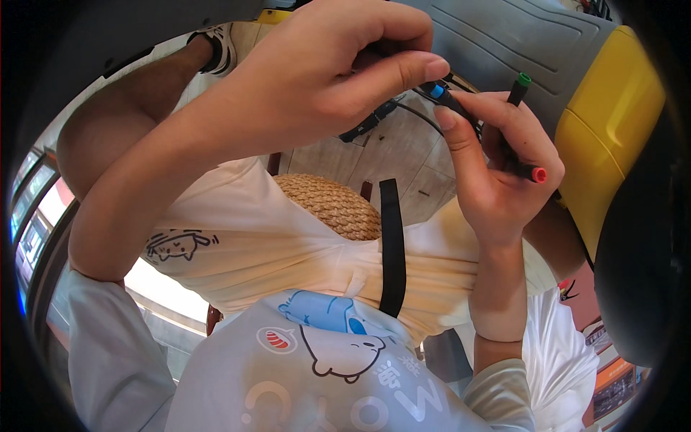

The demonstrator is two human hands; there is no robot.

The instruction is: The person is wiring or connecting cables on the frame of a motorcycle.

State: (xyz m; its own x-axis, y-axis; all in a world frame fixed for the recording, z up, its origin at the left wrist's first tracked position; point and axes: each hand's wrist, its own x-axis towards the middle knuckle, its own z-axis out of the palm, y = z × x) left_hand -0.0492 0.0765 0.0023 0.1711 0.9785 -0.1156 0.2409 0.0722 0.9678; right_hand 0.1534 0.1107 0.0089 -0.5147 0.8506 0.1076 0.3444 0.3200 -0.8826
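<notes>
My right hand (pixel 504 165) is closed around several slim black pens that look like markers. One with a blue end (pixel 437 91) points up and left between the thumb and index finger. A green-ended marker (pixel 520 88) sticks up behind the index finger, while a red-ended one (pixel 537 174) shows at the outer side of the palm. My left hand (pixel 353 72) is right beside the blue end, its fingers curled and thumb stretched along them. Something dark shows by its thumb tip, but the fingers hide what it is.
A ridged grey surface (pixel 504 36) with a yellow edge piece (pixel 608 108) lies ahead and to the right. Below the hands are a woven seat (pixel 327 205), a black strap (pixel 391 245) and a black device with a cable (pixel 371 122) above the tiled floor.
</notes>
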